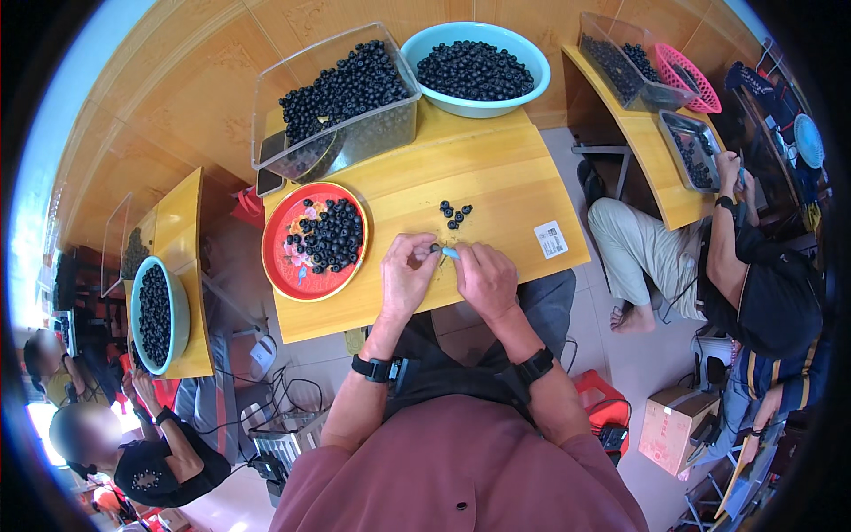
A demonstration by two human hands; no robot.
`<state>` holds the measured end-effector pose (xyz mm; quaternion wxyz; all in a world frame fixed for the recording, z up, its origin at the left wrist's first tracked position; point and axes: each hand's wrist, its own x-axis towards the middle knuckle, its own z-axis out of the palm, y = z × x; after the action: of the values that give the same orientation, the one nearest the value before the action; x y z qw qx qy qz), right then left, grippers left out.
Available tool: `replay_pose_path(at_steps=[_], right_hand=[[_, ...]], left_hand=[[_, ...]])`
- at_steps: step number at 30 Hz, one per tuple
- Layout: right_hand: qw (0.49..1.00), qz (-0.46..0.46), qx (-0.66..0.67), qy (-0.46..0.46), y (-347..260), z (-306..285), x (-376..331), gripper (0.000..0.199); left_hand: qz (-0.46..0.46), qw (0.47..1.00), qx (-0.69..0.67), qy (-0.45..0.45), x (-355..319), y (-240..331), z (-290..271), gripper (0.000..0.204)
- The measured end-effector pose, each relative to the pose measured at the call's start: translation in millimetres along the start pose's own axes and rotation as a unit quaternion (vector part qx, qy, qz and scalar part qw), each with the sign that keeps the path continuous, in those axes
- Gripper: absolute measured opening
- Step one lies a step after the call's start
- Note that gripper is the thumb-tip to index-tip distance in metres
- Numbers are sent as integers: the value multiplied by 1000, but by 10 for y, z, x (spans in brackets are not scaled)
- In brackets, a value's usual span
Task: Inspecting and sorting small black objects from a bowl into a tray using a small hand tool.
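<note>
Both hands were working close together over the near edge of the yellow bench [496, 191]. The left hand [408, 277] was curled, its fingertips pressed together around a single dark berry [434, 249] held just above the bench top. The right hand [486, 278] was likewise closed, pinching a small light-blue tool [450, 253] whose tip met the berry between the two hands. Whether the tool was a blade, a scoop or a pick could not be told at this size.

Just beyond the hands, a small cluster of loose berries [455, 214] lay on the bare bench. To the left stood a red plate [282, 257] partly covered with berries, near the left hand but apart from it. Farther back stood a clear plastic tub [355, 133] and a teal bowl [532, 84], both holding many berries.

Judged step: one berry was being worked individually with the tool, with the loose cluster serving either as the waiting stock or as the finished pieces; the picture did not settle which.

Judged requirement for the next move: the left fingertips would need to keep the berry steady without crushing it while the tool was applied with light, controlled pressure. Once released, the berry would need placing so that worked and unworked fruit stayed separate, and a fresh berry picked up singly.
</note>
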<state>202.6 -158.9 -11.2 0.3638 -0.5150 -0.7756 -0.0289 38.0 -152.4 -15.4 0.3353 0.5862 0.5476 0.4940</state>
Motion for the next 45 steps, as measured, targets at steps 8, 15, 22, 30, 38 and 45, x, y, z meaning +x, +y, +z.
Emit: replay_pose_path(at_steps=[8, 15, 22, 30, 38, 45], right_hand=[[1000, 18, 8, -6, 14, 21, 9, 11], [1000, 20, -10, 3, -9, 70, 9, 13], [999, 21, -23, 30, 24, 32, -58, 16], [998, 7, -4, 65, 36, 11, -48, 16], [994, -6, 17, 107, 64, 40, -74, 15], [994, 2, 25, 110, 52, 29, -73, 15]], left_hand=[[-67, 983, -165, -39, -4, -161, -15, 29], [-28, 983, -180, 2, -4, -135, -56, 24], [43, 995, -41, 80, -79, 83, -251, 18], [136, 927, 282, 209, 235, 208, -912, 24], [152, 970, 184, -46, 408, 131, -53, 22], [123, 964, 226, -68, 494, 46, 165, 24]])
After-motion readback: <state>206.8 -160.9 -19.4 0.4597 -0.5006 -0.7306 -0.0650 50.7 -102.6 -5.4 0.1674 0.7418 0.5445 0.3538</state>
